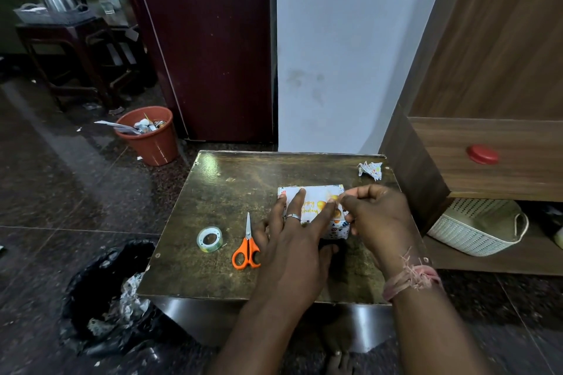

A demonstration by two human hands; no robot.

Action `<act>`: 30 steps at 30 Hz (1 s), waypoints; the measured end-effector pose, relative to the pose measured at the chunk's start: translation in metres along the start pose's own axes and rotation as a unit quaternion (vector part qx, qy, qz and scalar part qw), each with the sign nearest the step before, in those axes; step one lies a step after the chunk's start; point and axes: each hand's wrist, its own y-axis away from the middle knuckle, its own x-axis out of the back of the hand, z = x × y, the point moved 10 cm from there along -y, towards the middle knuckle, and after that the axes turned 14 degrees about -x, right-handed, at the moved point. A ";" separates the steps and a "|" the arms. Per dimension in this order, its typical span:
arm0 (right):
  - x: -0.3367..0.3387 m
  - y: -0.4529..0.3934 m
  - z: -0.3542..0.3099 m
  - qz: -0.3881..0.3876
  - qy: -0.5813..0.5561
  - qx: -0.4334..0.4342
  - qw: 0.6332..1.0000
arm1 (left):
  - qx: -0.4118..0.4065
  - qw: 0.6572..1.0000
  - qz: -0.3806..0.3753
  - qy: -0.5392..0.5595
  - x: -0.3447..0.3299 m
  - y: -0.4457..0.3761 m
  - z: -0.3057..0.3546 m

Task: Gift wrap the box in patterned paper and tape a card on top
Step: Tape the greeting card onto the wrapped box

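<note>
I see the worktop (231,271), a dark scuffed wooden surface, and I place everything else against it. Past its far left corner stands a terracotta bin (149,137) stuffed with paper scraps, and off its near left corner lies a black bag (100,292) with crumpled paper inside. To the right of the worktop, a white woven basket (478,228) sits on the lower shelf of a wooden cabinet.

On the worktop, toward its right half, rests the box (336,230), already wrapped in white patterned paper. The card (316,196), white with yellow lettering and balloons, lies flat on the top of the box.

My left hand (292,240) lies across the card with its fingers straight and spread, pressing it down onto the box. My right hand (377,216) hovers at the right end of the box, thumb and forefinger pinched together near the card's right edge; I cannot tell what they hold, as it is too small or clear to make out.

Left of the box on the worktop lie orange-handled scissors (247,248), blades pointing away from me, and further left a roll of clear tape (209,239). A crumpled scrap of patterned paper (370,169) sits at the worktop's far right corner.
</note>
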 end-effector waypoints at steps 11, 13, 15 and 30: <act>0.003 0.015 -0.015 0.106 0.122 0.074 0.984 | 0.016 0.999 -0.015 -0.030 0.002 0.001 0.000; 0.006 0.011 -0.012 0.114 0.119 0.060 0.984 | 0.016 0.999 -0.024 -0.028 0.001 0.001 -0.001; 0.009 0.005 -0.004 0.099 0.100 0.033 0.989 | 0.010 0.999 -0.022 -0.023 0.000 0.001 0.000; 0.004 0.011 0.008 0.048 0.037 -0.014 0.998 | 0.111 0.914 0.101 0.378 0.023 0.014 -0.049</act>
